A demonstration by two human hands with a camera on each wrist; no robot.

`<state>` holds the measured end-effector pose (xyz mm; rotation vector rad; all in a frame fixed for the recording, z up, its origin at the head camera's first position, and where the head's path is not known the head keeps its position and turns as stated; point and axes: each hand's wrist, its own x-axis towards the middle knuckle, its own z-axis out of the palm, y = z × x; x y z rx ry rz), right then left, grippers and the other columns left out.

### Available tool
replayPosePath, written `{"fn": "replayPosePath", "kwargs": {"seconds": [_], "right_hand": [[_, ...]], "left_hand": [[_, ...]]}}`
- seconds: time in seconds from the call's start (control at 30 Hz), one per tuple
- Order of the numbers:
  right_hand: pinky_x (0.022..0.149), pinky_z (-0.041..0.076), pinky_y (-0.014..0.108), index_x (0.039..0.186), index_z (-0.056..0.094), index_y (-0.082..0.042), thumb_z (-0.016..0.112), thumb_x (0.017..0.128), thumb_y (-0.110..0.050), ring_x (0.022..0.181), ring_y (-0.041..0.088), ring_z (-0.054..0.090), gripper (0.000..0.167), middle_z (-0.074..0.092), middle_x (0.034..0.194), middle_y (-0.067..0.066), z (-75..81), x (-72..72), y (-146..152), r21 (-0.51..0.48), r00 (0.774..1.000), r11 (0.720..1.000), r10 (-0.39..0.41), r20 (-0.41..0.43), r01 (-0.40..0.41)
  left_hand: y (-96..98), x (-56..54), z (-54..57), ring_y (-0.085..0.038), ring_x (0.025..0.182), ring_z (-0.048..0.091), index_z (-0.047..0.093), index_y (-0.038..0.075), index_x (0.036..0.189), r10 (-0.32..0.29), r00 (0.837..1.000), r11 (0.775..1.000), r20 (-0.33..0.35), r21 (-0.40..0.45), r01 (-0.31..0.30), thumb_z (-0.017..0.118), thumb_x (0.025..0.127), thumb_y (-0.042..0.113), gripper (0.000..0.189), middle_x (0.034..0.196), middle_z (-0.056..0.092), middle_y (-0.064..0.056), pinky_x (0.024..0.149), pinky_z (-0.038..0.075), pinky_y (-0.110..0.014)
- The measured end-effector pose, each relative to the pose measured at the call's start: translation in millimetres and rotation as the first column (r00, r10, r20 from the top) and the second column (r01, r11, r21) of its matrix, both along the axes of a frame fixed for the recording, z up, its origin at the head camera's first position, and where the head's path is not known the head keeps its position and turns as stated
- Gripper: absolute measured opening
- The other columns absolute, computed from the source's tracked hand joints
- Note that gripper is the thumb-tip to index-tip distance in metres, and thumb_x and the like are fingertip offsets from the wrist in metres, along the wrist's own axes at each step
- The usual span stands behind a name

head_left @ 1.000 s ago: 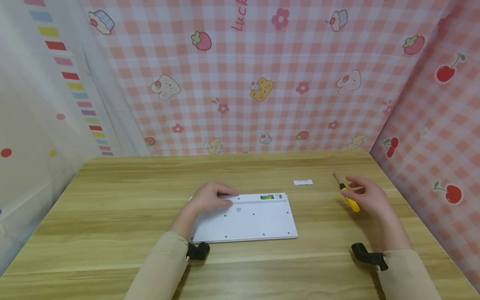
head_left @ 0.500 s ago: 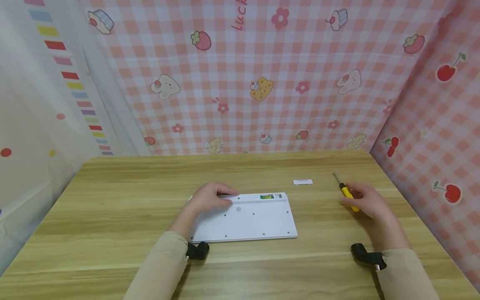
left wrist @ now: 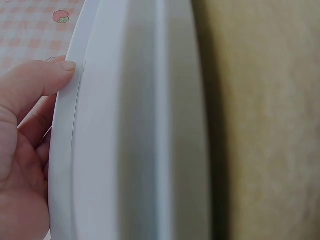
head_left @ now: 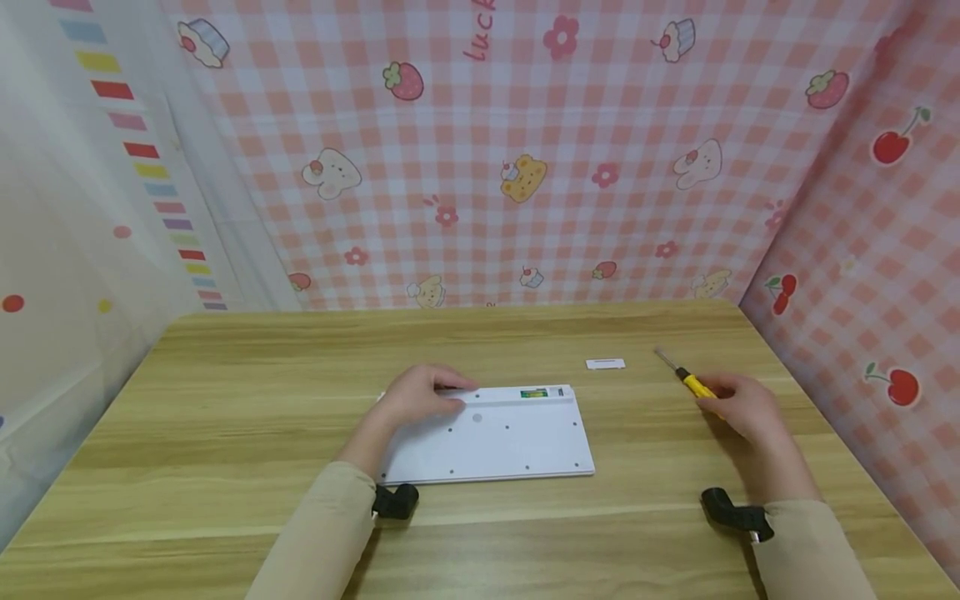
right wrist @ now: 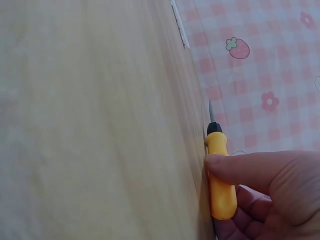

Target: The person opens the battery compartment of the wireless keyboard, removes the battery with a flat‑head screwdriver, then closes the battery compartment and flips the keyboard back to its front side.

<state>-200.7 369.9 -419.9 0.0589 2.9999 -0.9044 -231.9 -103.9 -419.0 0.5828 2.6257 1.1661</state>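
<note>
A white keyboard point(head_left: 517, 446) lies face down on the table, small screws dotted over its back. At its far right, the uncovered battery slot shows a green battery point(head_left: 534, 393). My left hand point(head_left: 420, 396) grips the keyboard's far edge toward the left; in the left wrist view the thumb point(left wrist: 57, 75) presses on its back, with the other fingers behind the edge. My right hand point(head_left: 744, 407) pinches the yellow handle of a screwdriver point(head_left: 696, 385) between thumb and fingers. In the right wrist view, the screwdriver's point(right wrist: 220, 187) metal tip points away from the hand.
A small white battery cover point(head_left: 605, 364) lies on the wooden table point(head_left: 225, 433), between the keyboard and the screwdriver and farther back. Patterned cloth point(head_left: 480, 150) hangs behind the table and along its sides.
My right hand has closed its fingers on the screwdriver's handle, and the tip has swung slightly left. The left hand and the keyboard have stayed in place.
</note>
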Motion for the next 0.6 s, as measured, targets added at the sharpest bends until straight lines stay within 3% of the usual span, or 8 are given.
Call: {"fn": "replayPosePath", "kwargs": {"seconds": [0.13,0.33,0.5,0.6], "right_hand": [[0.078,0.045,0.043,0.118,0.064,0.009,0.071,0.089,-0.016,0.096,0.042,0.058,0.04,0.065,0.107,0.029,-0.8,3.2,1.3,0.003,0.999,1.0,-0.015,-0.038,0.015],[0.076,0.044,0.038,0.117,0.065,0.009,0.07,0.09,-0.017,0.094,0.037,0.058,0.038,0.066,0.106,0.027,-1.4,6.8,3.4,-0.039,0.999,0.999,-0.034,-0.042,0.032],[0.073,0.044,0.027,0.125,0.059,0.012,0.065,0.097,-0.025,0.092,0.027,0.055,0.047,0.063,0.112,0.028,1.1,7.8,3.0,-0.146,0.997,0.987,-0.072,-0.014,0.069],[0.07,0.045,0.019,0.129,0.056,0.012,0.062,0.099,-0.028,0.088,0.014,0.054,0.05,0.062,0.114,0.027,4.3,7.8,0.7,-0.207,0.998,0.977,-0.062,-0.026,0.055]], "left_hand": [[-0.1,0.4,-0.2,-0.02,0.11,0.062,0.076,0.02,0.113,0.009,1.0,1.0,0.009,0.0,-0.009,0.076,0.086,0.01,0.029,0.117,0.07,0.0,0.099,0.048,-0.041],[-0.1,-0.3,-0.9,-0.019,0.111,0.062,0.076,0.02,0.113,0.01,1.0,1.0,0.011,-0.007,-0.01,0.077,0.086,0.01,0.029,0.117,0.069,0.001,0.099,0.048,-0.039],[0.1,0.0,-0.4,-0.02,0.111,0.062,0.076,0.02,0.113,0.001,1.0,1.0,-0.002,-0.009,-0.001,0.077,0.086,0.01,0.029,0.118,0.069,0.001,0.099,0.048,-0.04],[-0.2,0.3,0.1,-0.02,0.111,0.062,0.076,0.019,0.113,-0.003,1.0,1.0,-0.006,-0.007,0.003,0.076,0.086,0.01,0.029,0.118,0.069,0.0,0.099,0.048,-0.04]]}}
